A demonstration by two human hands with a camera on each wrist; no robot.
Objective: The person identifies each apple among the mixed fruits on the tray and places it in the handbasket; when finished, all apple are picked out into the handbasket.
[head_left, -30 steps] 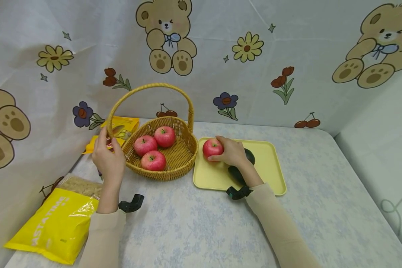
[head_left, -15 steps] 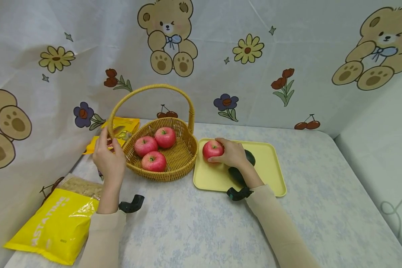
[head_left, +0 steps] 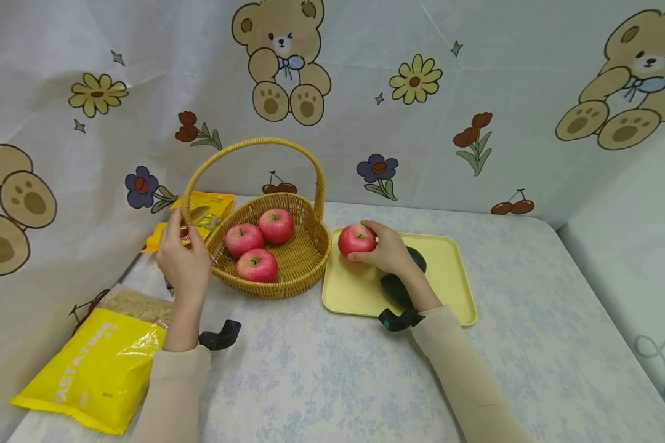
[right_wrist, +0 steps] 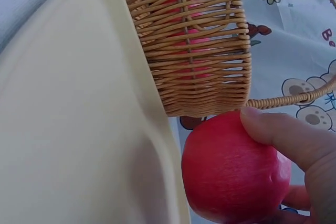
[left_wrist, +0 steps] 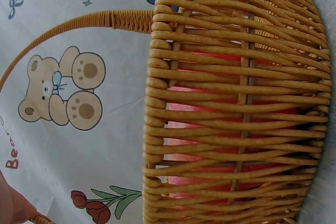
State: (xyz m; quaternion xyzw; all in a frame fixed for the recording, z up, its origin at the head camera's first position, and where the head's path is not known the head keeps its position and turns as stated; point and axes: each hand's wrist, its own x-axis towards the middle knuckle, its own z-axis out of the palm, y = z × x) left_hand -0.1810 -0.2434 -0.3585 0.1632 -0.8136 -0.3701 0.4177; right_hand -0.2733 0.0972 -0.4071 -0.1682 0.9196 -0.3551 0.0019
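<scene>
My right hand (head_left: 390, 248) grips a red apple (head_left: 357, 242) over the left part of a yellow tray (head_left: 343, 295). In the right wrist view the thumb lies along one side of the apple (right_wrist: 233, 169), and the other fingers are mostly hidden. At the left, my left hand (head_left: 185, 258) holds the handle (head_left: 198, 178) of a wicker basket (head_left: 277, 286) near its lower end. Three red apples (head_left: 257, 266) lie in the basket. Under my right forearm are dark green, oblong objects (head_left: 396, 289) on the tray, partly hidden; their kind is unclear.
A yellow pasta bag (head_left: 96, 369) lies at the front left. Behind the left hand is another yellow packet (head_left: 210, 206). The tray stands close to the basket's right side, and a printed cloth (head_left: 343, 74) hangs behind the table.
My right hand has raised the apple slightly from the tray. The left hand keeps its hold on the basket handle. The whole view has shifted a little.
</scene>
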